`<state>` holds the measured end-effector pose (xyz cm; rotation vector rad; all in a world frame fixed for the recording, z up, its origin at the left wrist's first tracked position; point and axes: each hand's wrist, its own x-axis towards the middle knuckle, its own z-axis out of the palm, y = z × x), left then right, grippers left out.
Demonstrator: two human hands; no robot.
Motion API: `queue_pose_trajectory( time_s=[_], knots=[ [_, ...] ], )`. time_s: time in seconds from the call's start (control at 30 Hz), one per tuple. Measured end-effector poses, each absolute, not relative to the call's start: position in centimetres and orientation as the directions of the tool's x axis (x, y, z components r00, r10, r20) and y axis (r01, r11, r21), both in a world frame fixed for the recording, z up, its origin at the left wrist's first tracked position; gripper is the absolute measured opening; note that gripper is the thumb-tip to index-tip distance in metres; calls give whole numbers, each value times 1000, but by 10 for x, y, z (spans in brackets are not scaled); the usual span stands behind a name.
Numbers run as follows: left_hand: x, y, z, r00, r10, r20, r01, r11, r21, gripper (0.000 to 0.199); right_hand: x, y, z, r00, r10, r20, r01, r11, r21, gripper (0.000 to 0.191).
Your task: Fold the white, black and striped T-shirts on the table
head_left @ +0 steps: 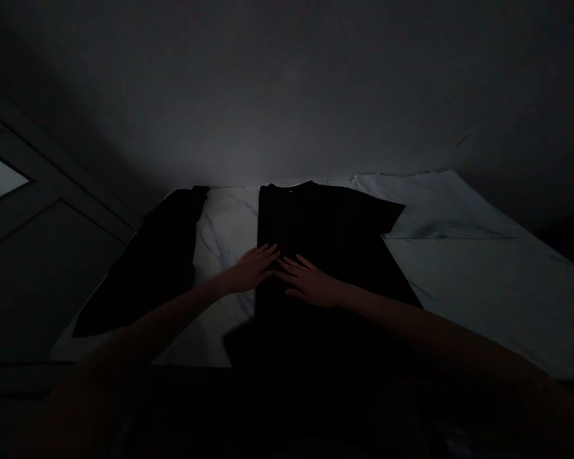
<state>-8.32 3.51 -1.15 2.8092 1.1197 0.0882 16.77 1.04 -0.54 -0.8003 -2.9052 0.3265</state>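
A black T-shirt (335, 229) lies on a white marble-patterned table (469, 287), its collar toward the wall and one short sleeve out to the right. Its left side ends in a straight edge, with a dark corner of cloth jutting out lower left. My left hand (251, 268) rests flat across that left edge, fingers stretched out. Beside it, my right hand (310, 282) lies on the shirt with its fingers spread, the fingertips of both hands close together. Neither hand grips the cloth. Darkness hides the shirt's lower part and any folds.
Another black garment (157, 261) lies at the table's left end. Pale cloth (421, 201) is spread at the back right. A plain wall (287, 95) stands behind the table, and a panelled door (43, 236) is on the left. The room is very dim.
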Motion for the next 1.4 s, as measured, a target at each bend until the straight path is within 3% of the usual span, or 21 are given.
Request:
queue_pose_trajectory(
  time_s=[0.23,0.47,0.67,0.83,1.0,1.13,1.23,1.4],
  knots=[
    [-79,-44,2,722,691,-1,669,-699,252,55,174,-50,3,-869,484,99,425,835,-351,42],
    [-68,-114,11,548,833,76,761,-534,368,40,157,-81,14,-810,561,169,447,779,-440,27],
    [-56,-160,27,291,956,40,783,-262,564,53,146,-89,17,-819,549,169,449,795,-408,34],
    [-34,-199,10,95,978,188,678,-202,707,45,148,-103,18,-883,451,127,387,856,-344,18],
    [-19,-221,-30,-30,864,502,763,-305,570,42,160,-116,9,-888,349,301,279,927,-251,24],
    [-23,-228,-40,-69,829,555,775,-306,553,33,177,-124,-2,-871,179,457,162,984,-77,20],
    [-33,-236,-41,7,804,595,789,-370,491,31,186,-133,-9,-879,96,467,113,994,10,18],
    [-51,-251,-55,203,699,685,842,-482,243,31,189,-147,-17,-904,36,425,68,996,59,18]
  ],
)
